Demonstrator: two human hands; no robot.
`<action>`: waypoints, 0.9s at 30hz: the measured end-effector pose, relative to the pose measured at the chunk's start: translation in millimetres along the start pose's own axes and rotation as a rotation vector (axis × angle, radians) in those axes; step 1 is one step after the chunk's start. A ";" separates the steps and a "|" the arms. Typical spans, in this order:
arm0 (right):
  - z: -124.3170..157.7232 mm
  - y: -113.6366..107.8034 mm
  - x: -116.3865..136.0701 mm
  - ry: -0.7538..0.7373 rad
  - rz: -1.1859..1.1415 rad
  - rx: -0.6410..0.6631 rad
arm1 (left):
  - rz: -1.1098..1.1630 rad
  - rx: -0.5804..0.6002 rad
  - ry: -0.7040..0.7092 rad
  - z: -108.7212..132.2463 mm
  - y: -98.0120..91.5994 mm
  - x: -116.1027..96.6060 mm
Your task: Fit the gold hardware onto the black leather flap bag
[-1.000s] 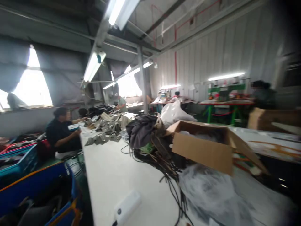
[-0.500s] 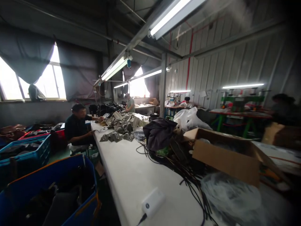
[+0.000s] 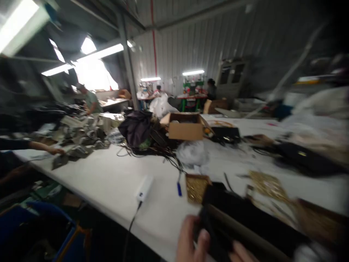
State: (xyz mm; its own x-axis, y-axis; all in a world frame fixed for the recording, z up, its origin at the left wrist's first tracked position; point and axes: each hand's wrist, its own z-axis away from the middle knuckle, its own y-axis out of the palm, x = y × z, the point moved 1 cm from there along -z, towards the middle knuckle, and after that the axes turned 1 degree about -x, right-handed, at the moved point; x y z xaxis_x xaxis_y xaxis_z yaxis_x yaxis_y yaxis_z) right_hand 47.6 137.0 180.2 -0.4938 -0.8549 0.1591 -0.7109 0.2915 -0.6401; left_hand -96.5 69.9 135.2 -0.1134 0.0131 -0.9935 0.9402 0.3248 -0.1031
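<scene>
My left hand (image 3: 191,240) is at the bottom of the head view, fingers curled round the near end of a black fabric piece (image 3: 211,229). Only a few fingers of my right hand (image 3: 241,252) show at the lower edge, against the same dark piece; their grip is partly hidden and blurred. Behind them a larger black item (image 3: 245,207) lies across the table. Close to it stands a small box (image 3: 197,187) of gold-coloured metal bits.
A white power bank (image 3: 144,187) with a black cable lies on the white table (image 3: 109,182). A cardboard box (image 3: 185,131), dark cloth (image 3: 136,127) and cords lie beyond. At left, a co-worker's hand (image 3: 56,150) touches grey-green pieces. A blue bin (image 3: 65,240) stands below.
The view has swung right and down. Both my hands, the black fabric piece and the box of gold-coloured bits have come into sight. The co-worker at left now shows only by the arms.
</scene>
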 end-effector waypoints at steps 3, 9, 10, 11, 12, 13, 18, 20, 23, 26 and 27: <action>44.4 -25.7 -4.3 0.073 0.130 0.257 | -0.087 -0.075 0.071 0.3 10.8 6.2; 66.6 -32.2 -18.4 0.204 0.090 0.570 | -0.294 -0.007 0.087 -30.2 23.6 18.5; 66.3 -35.7 -18.4 0.233 0.057 0.560 | -0.316 0.001 0.073 -31.0 24.8 17.5; 66.3 -40.9 -18.7 0.260 0.017 0.547 | -0.335 0.005 0.063 -30.8 25.9 16.5; 66.8 -47.7 -20.2 0.288 -0.025 0.528 | -0.349 0.005 0.056 -30.2 26.6 15.9; 67.9 -55.9 -23.4 0.320 -0.063 0.501 | -0.359 0.002 0.052 -29.7 27.0 16.1; 72.9 -103.6 -64.7 0.538 -0.043 0.317 | -0.275 0.008 -0.036 -30.4 22.1 29.4; 69.9 -115.3 -81.0 0.584 0.010 0.329 | -0.213 0.009 -0.096 -30.1 19.0 34.9; 58.6 -116.1 -93.6 0.572 0.039 0.483 | -0.163 0.003 -0.163 -28.1 17.1 36.2; 44.0 -102.6 -97.2 0.545 0.101 0.666 | -0.157 0.020 -0.177 -26.9 18.3 29.8; 39.9 -97.2 -98.2 0.551 0.140 0.717 | -0.171 0.027 -0.175 -27.1 18.7 27.4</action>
State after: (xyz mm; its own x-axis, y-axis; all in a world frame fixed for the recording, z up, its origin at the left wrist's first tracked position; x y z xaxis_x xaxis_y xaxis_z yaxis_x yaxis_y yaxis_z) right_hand 185.1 175.5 196.8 -0.8521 -0.4527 0.2628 -0.2356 -0.1166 -0.9648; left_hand -90.8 101.9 107.4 -0.2161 -0.2050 -0.9546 0.9208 0.2824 -0.2691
